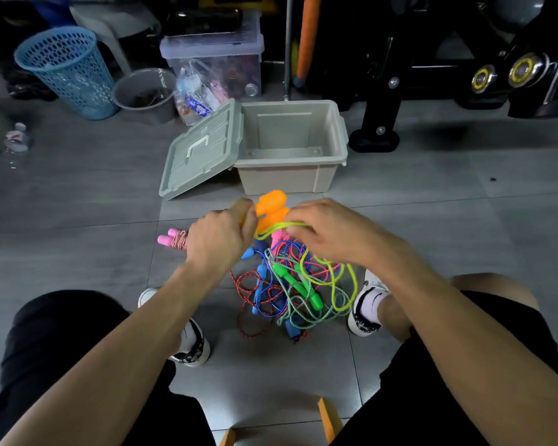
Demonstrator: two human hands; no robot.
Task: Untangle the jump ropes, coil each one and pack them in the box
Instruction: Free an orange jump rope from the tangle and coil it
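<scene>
Hands number two: the left hand (221, 235) and right hand (331, 230) both pinch one yellow-green rope (342, 284) beside two orange handles (271, 209). Nearer lies one tangled pile of ropes (281, 291); one coiled pink rope (174, 239) sits left. Farther off stands one open box (290, 172), lid (200, 152) leaning left.

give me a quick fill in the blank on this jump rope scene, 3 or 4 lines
1. The grey box holds ____ ropes so far.
2. Its lid leans against the box's ____ side as seen in the picture.
3. The left hand and right hand work on the rope with ____ handles.
4. A coiled rope with ____ handles lies apart from the tangled pile.

Missing words: no; left; orange; pink
</scene>
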